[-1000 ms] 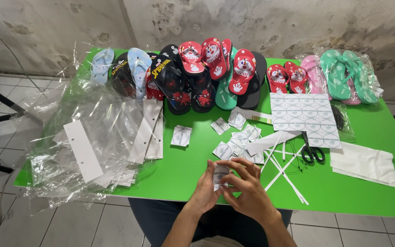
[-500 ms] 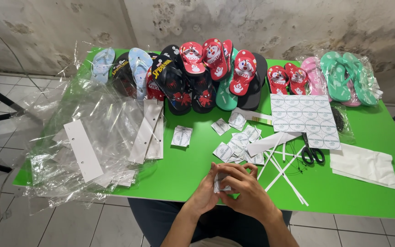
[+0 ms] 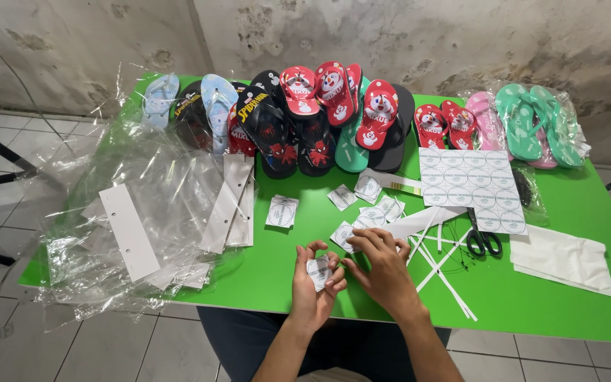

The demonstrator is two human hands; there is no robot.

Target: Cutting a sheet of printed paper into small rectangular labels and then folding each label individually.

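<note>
Your left hand [image 3: 314, 281] is curled around a small square paper piece with a round white sticker [image 3: 318, 271], pinched between thumb and fingers just above the near edge of the bench. Your right hand [image 3: 383, 267] sits just beside it, fingers bent down and closing on the same piece from the right, fingertips touching it.

Just beyond your right hand lies a loose scatter of more small square sticker pieces [image 3: 369, 209], flat and thin, some overlapping. Further right, long white paper strips [image 3: 441, 263] cross each other on the bench, and black-handled scissors [image 3: 484, 240] lie past them. Behind the scissors rests a white sheet of round stickers in rows [image 3: 471, 188]. At the far right lies a flat stack of white paper [image 3: 563, 256].

To the left of your left hand spreads a crinkled heap of clear plastic bags with white card headers [image 3: 143, 212], glossy and spilling over the left edge of the bench.

Along the far side, a row of rubber flip-flops [image 3: 319, 117] in black, red, pale blue, green and pink lies against a stained, mottled grey wall [image 3: 390, 35].

The bench [image 3: 567, 297] is a bright green, smooth top. Its near edge runs right under your wrists; bare green shows around your hands and to the lower right. Pale floor tiles [image 3: 72, 346] show below.
</note>
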